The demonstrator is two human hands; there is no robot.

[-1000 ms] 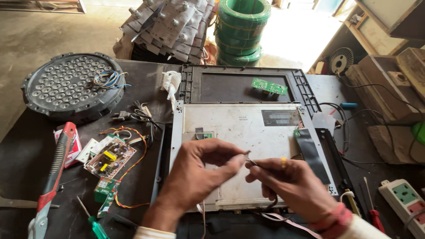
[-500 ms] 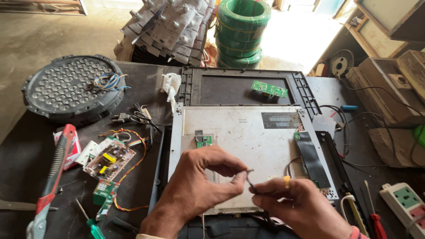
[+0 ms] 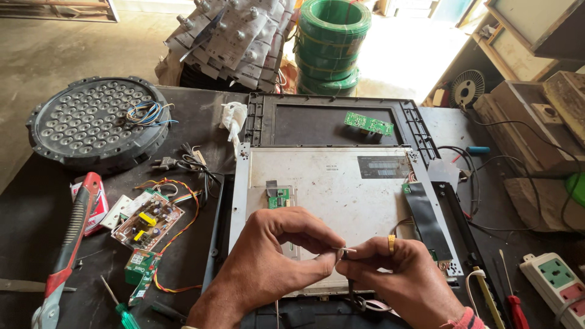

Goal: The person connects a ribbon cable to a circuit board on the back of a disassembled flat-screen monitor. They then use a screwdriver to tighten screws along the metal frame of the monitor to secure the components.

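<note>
My left hand point(image 3: 271, 259) and my right hand point(image 3: 399, 277) meet over the near edge of a grey metal screen panel point(image 3: 332, 183). Between thumbs and fingertips both pinch a thin wire end point(image 3: 347, 250) with a small metal tip. A yellow ring sits on a finger of my right hand. A thin dark lead drops from the fingers toward the panel's front edge. A small green board point(image 3: 279, 197) is fixed on the panel just beyond my left hand. A black flat ribbon strip point(image 3: 425, 219) lies along the panel's right side.
A black plastic frame point(image 3: 332, 122) with a green board point(image 3: 368, 123) lies behind the panel. Left: round lamp plate point(image 3: 91, 122), brown circuit board with coloured wires point(image 3: 146, 222), red-handled tool point(image 3: 67, 250), green screwdriver point(image 3: 125, 311). Right: power strip point(image 3: 557, 283), red screwdriver point(image 3: 515, 304), wooden boxes. Green wire coils point(image 3: 332, 45) stand behind.
Both hands have drawn nearer to me and lower on the panel, and closed together: fingertips that were slightly apart now pinch the wire end between them.
</note>
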